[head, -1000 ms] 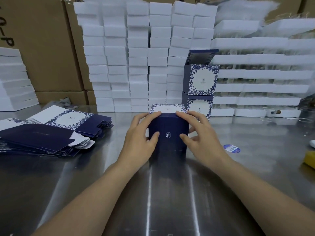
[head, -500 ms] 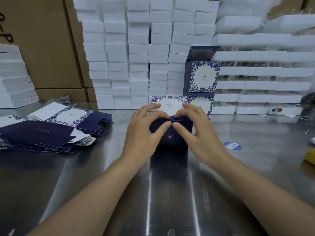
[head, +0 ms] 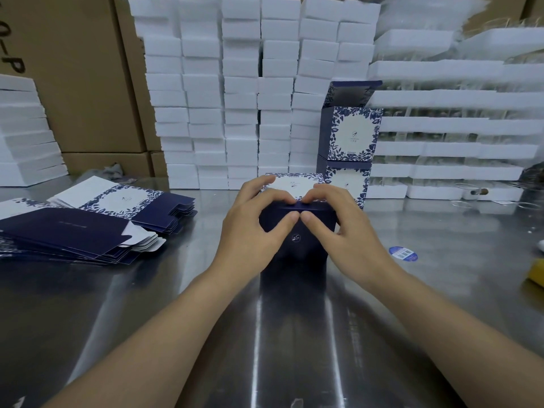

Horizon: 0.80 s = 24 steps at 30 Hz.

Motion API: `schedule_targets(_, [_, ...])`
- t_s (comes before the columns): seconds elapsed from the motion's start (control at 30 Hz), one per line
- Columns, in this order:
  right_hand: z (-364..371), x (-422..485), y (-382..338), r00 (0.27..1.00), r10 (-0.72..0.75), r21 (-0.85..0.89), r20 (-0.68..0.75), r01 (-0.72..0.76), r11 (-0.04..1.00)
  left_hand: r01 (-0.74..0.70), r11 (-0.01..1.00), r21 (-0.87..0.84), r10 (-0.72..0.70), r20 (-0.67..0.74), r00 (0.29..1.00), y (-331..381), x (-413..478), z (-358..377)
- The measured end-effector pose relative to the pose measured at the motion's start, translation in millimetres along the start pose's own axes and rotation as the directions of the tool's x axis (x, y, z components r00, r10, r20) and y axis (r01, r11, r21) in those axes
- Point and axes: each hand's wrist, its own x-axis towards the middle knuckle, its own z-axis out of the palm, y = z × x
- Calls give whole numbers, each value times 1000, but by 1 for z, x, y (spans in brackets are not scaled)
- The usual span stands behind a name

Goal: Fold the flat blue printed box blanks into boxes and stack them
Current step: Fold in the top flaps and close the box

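Observation:
A dark blue box [head: 297,245] with a small white logo stands on the steel table [head: 441,290] in front of me. My left hand [head: 253,228] and my right hand [head: 341,228] grip its top from both sides, thumbs meeting on the near face, fingers curled over the white floral-edged lid flap. Behind it on the right, two folded floral boxes [head: 350,134] stand stacked, the upper one with its lid open. A fanned pile of flat blue blanks [head: 88,225] lies at the left.
Stacks of white foam blocks [head: 241,92] line the back of the table, with foam trays [head: 456,128] at the right and brown cartons [head: 73,83] at the left. A round blue sticker [head: 402,254] lies right of the box. A yellow object [head: 537,272] sits at the right edge.
Both hands slid from the box's sides up to its top edge. The thumbs came together on the near face and the fingers folded over the lid flap.

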Motion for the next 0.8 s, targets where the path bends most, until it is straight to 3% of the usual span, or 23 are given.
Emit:
schedule_targets(0.3, [-2,1,-2,994,73,87,86,-81,993,70,990,-122,-66,37,997,0,3,-4])
schedule_targets(0.8, [-7,3,3,991,134,175,16,-135,975,150,971,-187,-145,39,989,0,8,-12])
